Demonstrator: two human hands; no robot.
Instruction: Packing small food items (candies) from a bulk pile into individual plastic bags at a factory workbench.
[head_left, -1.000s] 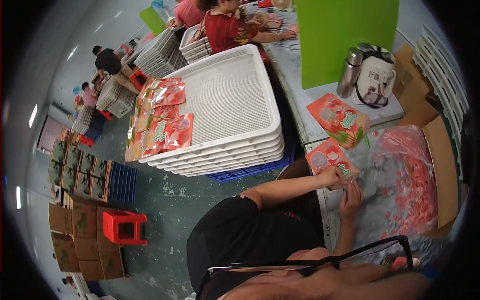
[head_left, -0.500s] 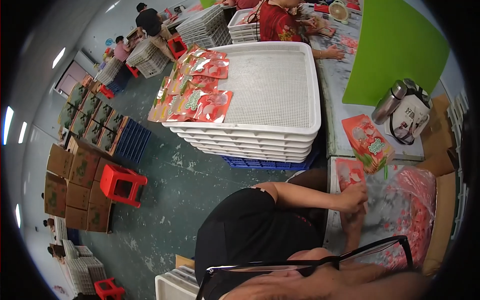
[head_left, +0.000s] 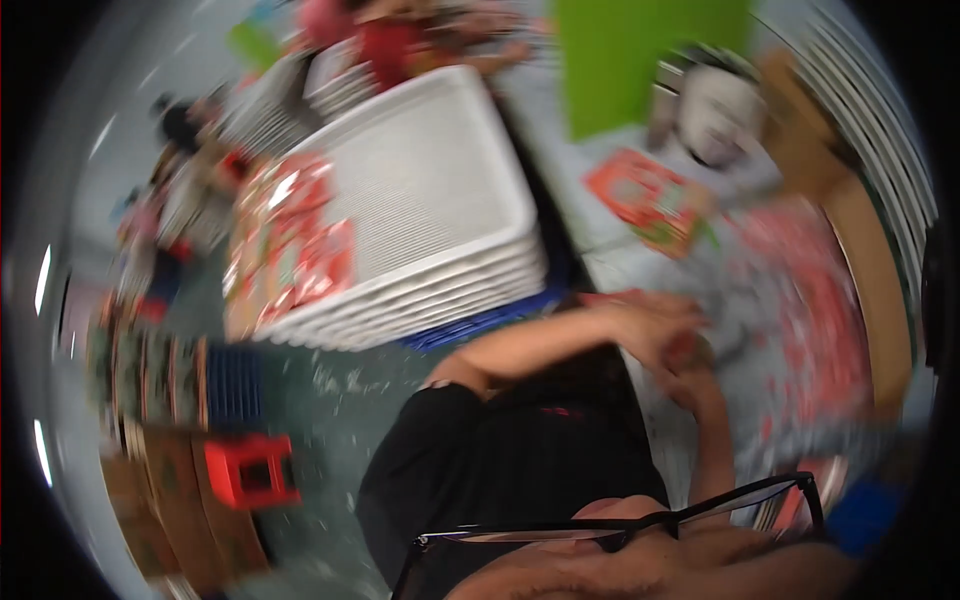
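Fingers (head_left: 688, 316) of the left hand (head_left: 652, 328) and the right hand (head_left: 688, 380) meet right of centre in the frame, badly blurred by motion, so I cannot tell whether either set is clamped on something or loose. The left hand lies above and the right just below it, the two seeming to touch.

Largest around them is the grey worktable (head_left: 622, 262), running from the upper middle down the right side. Left of it, in the upper middle, rises a stack of white mesh trays (head_left: 440, 180) over a blue base (head_left: 485, 318). Brown cartons (head_left: 180, 500) are piled at the lower left, and a green panel (head_left: 650, 60) stands at the top, right of centre. Along the right side runs a cardboard flap (head_left: 872, 290), with a blurred spread of red pieces (head_left: 800, 285) just left of it. A red stool (head_left: 225, 470) sits at the lower left, beside the cartons.

Smaller again, shiny red pouches (head_left: 290, 240) overlap on the left part of the top tray. A pale bag (head_left: 715, 112) rests at the upper right; below it lies one printed pouch (head_left: 640, 195), flat and apart from the hands. Smallest to the eye is a thin red edge (head_left: 608, 297) just beside the left hand, mostly hidden.
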